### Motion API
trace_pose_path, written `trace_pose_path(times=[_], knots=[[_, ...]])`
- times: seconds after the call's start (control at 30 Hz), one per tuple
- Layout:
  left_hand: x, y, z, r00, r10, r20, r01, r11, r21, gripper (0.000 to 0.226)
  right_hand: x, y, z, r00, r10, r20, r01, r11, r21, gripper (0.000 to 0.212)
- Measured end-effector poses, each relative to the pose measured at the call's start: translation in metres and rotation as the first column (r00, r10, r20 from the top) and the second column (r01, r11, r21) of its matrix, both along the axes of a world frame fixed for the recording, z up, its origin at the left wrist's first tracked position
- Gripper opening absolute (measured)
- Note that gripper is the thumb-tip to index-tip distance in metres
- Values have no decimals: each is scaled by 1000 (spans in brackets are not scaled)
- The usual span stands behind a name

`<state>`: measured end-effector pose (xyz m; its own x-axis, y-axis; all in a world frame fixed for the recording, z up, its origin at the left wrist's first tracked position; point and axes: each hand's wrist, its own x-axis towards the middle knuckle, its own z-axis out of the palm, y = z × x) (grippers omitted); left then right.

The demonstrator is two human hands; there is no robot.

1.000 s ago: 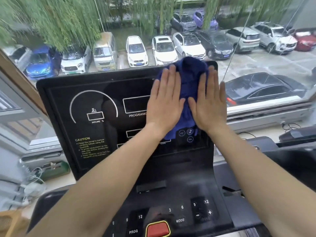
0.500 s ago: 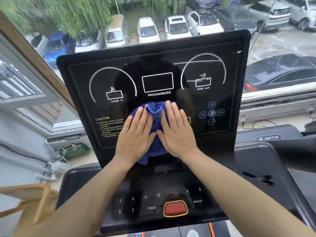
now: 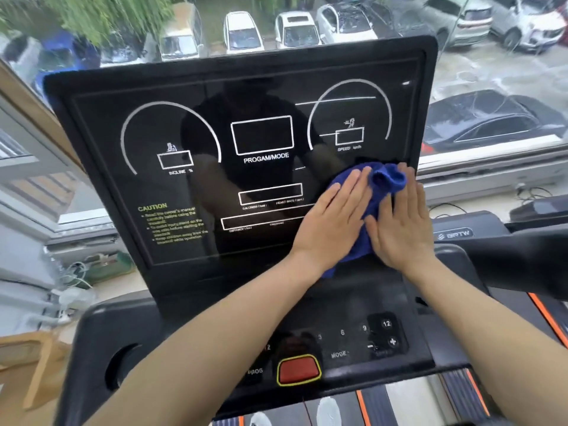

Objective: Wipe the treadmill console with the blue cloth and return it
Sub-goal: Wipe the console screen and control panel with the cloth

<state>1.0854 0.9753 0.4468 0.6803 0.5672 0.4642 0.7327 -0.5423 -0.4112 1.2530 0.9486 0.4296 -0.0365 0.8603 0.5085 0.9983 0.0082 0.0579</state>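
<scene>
The window point(image 3: 491, 72) fills the top of the view, with parked cars point(image 3: 242, 33) wet in a lot below it and green branches at the upper left. In front of it stands the console point(image 3: 92, 124) — a broad black panel, tilted back, printed with two white arcs, boxes labelled INCLINE, PROGAM/MODE and SPEED, and a yellow CAUTION note at its lower left. Its glossy face carries a dark reflection of the person.

Below the panel the keypad point(image 3: 342, 333) slopes toward the camera, with numbers 6, 9, 12, a MODE label and plus and minus keys; a red stop button point(image 3: 298, 370) ringed in yellow sits at its near edge. A black handrail point(image 3: 528, 241) runs off to the right.

Both bare forearms reach up from the bottom edge. The cloth point(image 3: 385, 179) lies bunched against the lower right corner of the panel, blue, a rolled fold standing up at its top and a tail hanging past the panel's bottom edge. The left hand point(image 3: 332, 222) presses flat on its left part, fingers point(image 3: 353, 186) straight and close together, not curled round anything. The right hand point(image 3: 402, 229) presses flat on its right part just beside the other — thumbs nearly touching — fingers likewise extended and side by side, their tips at the panel's right border.
</scene>
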Motion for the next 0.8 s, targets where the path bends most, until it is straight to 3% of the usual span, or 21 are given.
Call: trace_pose_path(times=[0.1, 0.3, 0.47, 0.6, 0.8], knots=[[-49, -2, -5, 1000, 5, -26, -4, 999, 32, 69, -42, -1, -3, 996, 87, 21, -87, 996, -10, 76], [-183, -3, -1, 991, 120, 64, -120, 993, -4, 69, -161, 19, 15, 931, 326, 163, -334, 942, 21, 71], [-278, -10, -5, 941, 328, 88, -319, 942, -103, 64, -259, 31, 28, 843, 482, 238, -496, 868, 1, 71], [-306, -29, -19, 877, 467, 112, -443, 877, -187, 66, -303, 21, 15, 840, 508, 193, -517, 856, -1, 71], [-289, -69, -48, 886, 417, 203, -376, 902, -214, 58, -282, -15, -20, 837, 498, 226, -495, 866, -73, 66]])
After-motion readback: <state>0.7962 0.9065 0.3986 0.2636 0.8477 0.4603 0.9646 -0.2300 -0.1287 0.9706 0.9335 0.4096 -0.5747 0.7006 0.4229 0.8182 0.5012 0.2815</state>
